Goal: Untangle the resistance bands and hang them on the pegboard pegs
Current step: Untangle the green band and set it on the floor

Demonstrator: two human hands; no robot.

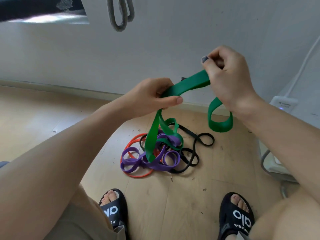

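A wide green resistance band (187, 84) stretches between both hands above the floor. My left hand (150, 97) grips it at the middle of the view, and my right hand (225, 78) grips it higher to the right. A green loop (220, 123) hangs below my right hand. Another stretch of the green band drops from my left hand into a tangled pile on the floor. In that pile lie a purple band (149, 163), a thin red band (136, 174) and a thin black band (195, 146). A grey band (119, 14) hangs on the wall at the top.
The pile lies on a light wood floor (173, 196) in front of a white wall (155, 49). My feet in black slippers (112, 208) stand below it. A white power strip (284, 103) with its cable sits at the right, with a white frame (270, 163) below it.
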